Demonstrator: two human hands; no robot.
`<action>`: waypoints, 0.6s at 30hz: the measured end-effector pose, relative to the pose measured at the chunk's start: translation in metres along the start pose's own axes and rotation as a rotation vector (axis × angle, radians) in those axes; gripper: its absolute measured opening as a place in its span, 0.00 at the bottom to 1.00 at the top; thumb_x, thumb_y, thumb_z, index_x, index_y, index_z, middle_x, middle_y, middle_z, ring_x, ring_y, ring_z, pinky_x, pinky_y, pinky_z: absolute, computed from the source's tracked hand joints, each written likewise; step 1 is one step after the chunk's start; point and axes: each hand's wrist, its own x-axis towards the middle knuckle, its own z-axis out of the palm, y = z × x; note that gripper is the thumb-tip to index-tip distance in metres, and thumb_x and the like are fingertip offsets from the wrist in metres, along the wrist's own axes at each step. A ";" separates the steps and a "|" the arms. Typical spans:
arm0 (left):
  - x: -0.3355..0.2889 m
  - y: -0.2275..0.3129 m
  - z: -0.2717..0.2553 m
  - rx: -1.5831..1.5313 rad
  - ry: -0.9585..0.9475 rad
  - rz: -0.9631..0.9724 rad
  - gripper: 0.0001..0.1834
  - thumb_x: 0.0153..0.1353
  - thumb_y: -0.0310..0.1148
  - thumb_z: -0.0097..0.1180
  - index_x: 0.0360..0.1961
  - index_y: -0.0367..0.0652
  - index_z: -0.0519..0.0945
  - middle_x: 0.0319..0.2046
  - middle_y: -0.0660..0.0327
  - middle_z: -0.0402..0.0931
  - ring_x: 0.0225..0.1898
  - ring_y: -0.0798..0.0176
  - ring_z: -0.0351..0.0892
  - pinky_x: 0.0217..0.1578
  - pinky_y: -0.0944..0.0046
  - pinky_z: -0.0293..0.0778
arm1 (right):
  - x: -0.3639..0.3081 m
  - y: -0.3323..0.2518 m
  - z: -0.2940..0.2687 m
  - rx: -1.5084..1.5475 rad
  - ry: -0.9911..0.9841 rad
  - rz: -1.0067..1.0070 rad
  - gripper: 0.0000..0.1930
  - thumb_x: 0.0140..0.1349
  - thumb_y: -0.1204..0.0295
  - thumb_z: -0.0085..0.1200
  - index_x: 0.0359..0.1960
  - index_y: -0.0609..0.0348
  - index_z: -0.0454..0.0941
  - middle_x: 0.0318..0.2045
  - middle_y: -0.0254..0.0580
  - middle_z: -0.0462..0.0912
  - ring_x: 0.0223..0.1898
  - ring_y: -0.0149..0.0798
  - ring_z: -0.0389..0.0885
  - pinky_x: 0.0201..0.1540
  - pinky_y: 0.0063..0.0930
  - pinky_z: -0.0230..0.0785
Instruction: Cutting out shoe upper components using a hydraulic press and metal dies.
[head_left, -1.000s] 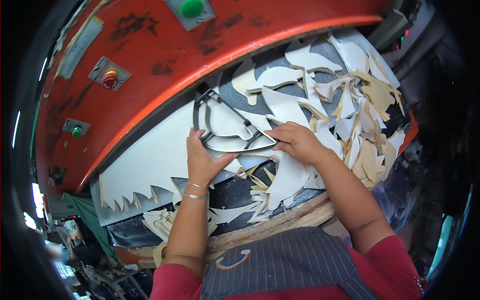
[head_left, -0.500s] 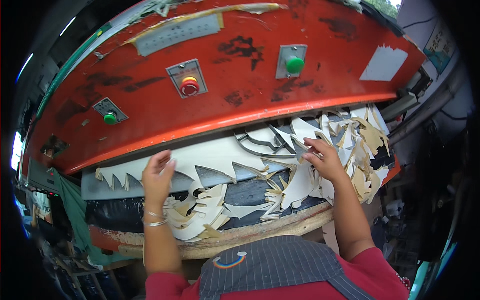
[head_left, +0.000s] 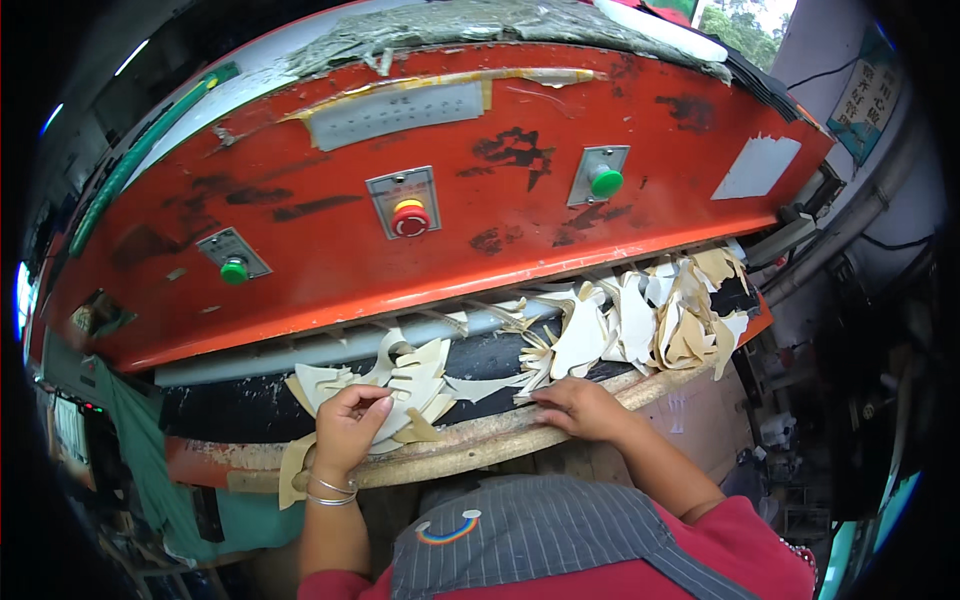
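A big red press head (head_left: 430, 200) now covers most of the cutting bed. My left hand (head_left: 348, 425) rests at the bed's front edge, fingers curled onto pale cut scraps (head_left: 400, 385) with toothed edges. Further right, my right hand (head_left: 580, 408) lies flat on the worn wooden front edge (head_left: 480, 440), fingertips touching cream offcuts (head_left: 570, 345). The dark mat (head_left: 490, 360) shows between the scraps. The metal cutting die is hidden from view.
On the press face sit two green buttons (head_left: 606, 183) (head_left: 234, 271) and a red round button (head_left: 410, 219). More cream and white offcuts (head_left: 670, 320) pile at the right end. Pipes and a wall stand at the right.
The red press head has swung forward over the bed. Both my hands have pulled back toward me to the front edge, and the metal die and white sheet are now out of sight.
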 end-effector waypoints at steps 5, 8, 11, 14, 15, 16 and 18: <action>-0.027 -0.003 0.017 0.106 -0.216 -0.094 0.08 0.58 0.29 0.59 0.36 0.36 0.80 0.33 0.61 0.80 0.34 0.69 0.78 0.38 0.69 0.73 | -0.039 0.002 0.015 -0.106 -0.019 0.056 0.17 0.57 0.59 0.56 0.43 0.58 0.79 0.36 0.46 0.81 0.41 0.49 0.77 0.47 0.38 0.68; -0.055 -0.012 0.061 0.405 -0.334 0.205 0.13 0.55 0.36 0.62 0.37 0.37 0.80 0.36 0.58 0.79 0.36 0.62 0.79 0.38 0.64 0.74 | -0.051 -0.004 0.031 -0.196 0.110 0.024 0.17 0.59 0.56 0.53 0.41 0.56 0.79 0.38 0.44 0.80 0.43 0.47 0.76 0.48 0.38 0.67; -0.069 -0.036 0.098 0.798 -0.188 0.408 0.19 0.53 0.40 0.63 0.41 0.38 0.79 0.38 0.54 0.78 0.40 0.52 0.78 0.41 0.59 0.74 | -0.051 -0.012 0.042 -0.265 0.151 0.071 0.19 0.59 0.53 0.51 0.40 0.56 0.79 0.38 0.45 0.78 0.43 0.48 0.74 0.48 0.40 0.65; -0.076 -0.031 0.108 0.833 -0.145 0.337 0.21 0.51 0.42 0.63 0.42 0.39 0.78 0.37 0.53 0.77 0.40 0.48 0.77 0.42 0.56 0.73 | -0.054 -0.013 0.047 -0.300 0.202 0.083 0.20 0.58 0.52 0.52 0.39 0.57 0.79 0.36 0.46 0.77 0.43 0.49 0.73 0.48 0.41 0.64; -0.075 -0.035 0.108 0.813 -0.129 0.361 0.21 0.51 0.41 0.63 0.42 0.39 0.78 0.36 0.53 0.76 0.39 0.49 0.76 0.41 0.56 0.73 | -0.054 -0.014 0.046 -0.300 0.204 0.086 0.20 0.58 0.52 0.52 0.38 0.57 0.79 0.36 0.47 0.77 0.43 0.49 0.72 0.48 0.41 0.64; -0.074 -0.036 0.109 0.815 -0.144 0.372 0.21 0.51 0.41 0.63 0.42 0.39 0.78 0.36 0.53 0.76 0.39 0.49 0.76 0.41 0.56 0.73 | -0.052 -0.012 0.045 -0.303 0.213 0.090 0.20 0.58 0.52 0.52 0.38 0.57 0.79 0.36 0.47 0.77 0.43 0.49 0.72 0.48 0.41 0.64; -0.071 -0.037 0.112 0.812 -0.127 0.361 0.22 0.50 0.43 0.63 0.41 0.38 0.78 0.35 0.53 0.76 0.39 0.49 0.76 0.41 0.55 0.72 | -0.052 -0.009 0.046 -0.307 0.225 0.105 0.21 0.58 0.51 0.51 0.37 0.57 0.79 0.37 0.46 0.77 0.43 0.49 0.72 0.48 0.41 0.64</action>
